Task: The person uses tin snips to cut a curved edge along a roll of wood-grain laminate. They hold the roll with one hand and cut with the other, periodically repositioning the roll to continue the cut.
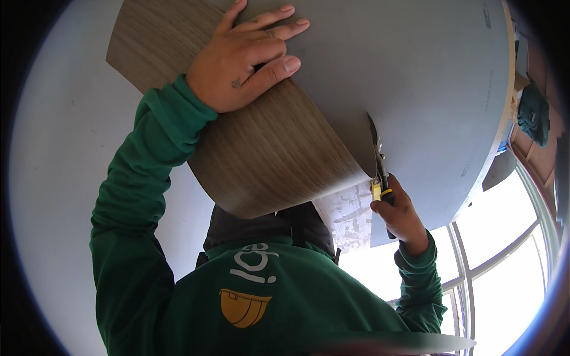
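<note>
My left hand (243, 62) lies spread on a wood-grain strip (267, 154), its fingers reaching past the strip's edge onto the large grey board (415, 77). The strip is thin and bends down toward me at its near end. In my right hand (404, 210) is a pair of snips (382, 169) with black and yellow handles. Their dark blades point away from me, right at the strip's right corner. Whether the blades have the strip between them, I cannot tell.
Beyond the board's right edge (509, 65) sits a dark green bag or cloth (533, 113). A bright window (499, 231) stands at the lower right. Below the strip's corner shows a pale, patterned surface (347, 216). A smooth, light surface (59, 178) spreads to my left.
</note>
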`<action>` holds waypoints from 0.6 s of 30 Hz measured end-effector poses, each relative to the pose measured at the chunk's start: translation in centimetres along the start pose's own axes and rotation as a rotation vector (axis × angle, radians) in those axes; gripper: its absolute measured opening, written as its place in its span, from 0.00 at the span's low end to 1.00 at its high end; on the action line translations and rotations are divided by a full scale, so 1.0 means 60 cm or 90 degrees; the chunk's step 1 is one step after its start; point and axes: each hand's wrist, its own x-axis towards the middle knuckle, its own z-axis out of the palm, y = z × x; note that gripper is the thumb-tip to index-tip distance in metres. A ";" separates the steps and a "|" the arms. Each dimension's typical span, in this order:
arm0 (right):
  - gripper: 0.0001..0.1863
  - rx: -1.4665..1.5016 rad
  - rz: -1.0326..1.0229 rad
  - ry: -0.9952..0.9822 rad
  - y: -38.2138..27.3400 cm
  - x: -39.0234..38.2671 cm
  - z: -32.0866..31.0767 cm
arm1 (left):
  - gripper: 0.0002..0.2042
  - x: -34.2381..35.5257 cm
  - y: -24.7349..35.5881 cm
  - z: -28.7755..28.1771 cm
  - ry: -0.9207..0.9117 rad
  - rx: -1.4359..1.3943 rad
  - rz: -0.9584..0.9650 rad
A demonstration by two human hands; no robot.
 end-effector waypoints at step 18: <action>0.29 0.048 -0.193 0.044 0.024 0.010 0.018 | 0.21 0.011 0.016 -0.011 -0.010 -0.075 -0.038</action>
